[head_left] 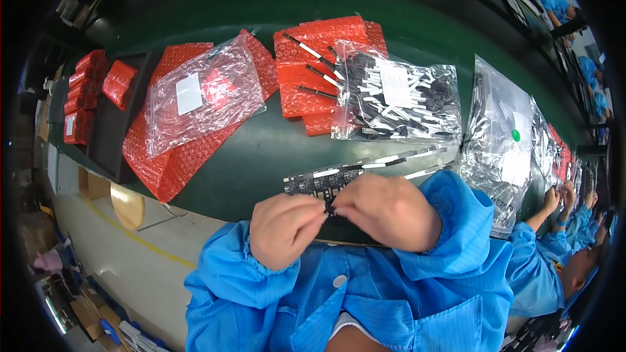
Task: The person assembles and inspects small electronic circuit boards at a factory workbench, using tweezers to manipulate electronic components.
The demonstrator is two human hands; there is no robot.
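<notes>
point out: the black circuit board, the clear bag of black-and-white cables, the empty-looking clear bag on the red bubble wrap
black circuit board (313, 184), head view, bare left part above the hands
clear bag of black-and-white cables (398, 94), head view, middle of the bag
clear bag on the red bubble wrap (202, 94), head view, bag's centre

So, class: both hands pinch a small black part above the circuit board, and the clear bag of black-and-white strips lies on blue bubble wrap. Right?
Not quite. In the head view, the clear bag lies on red bubble wrap, not blue. The rest holds: left hand and right hand pinch the small black part above the circuit board.
</notes>
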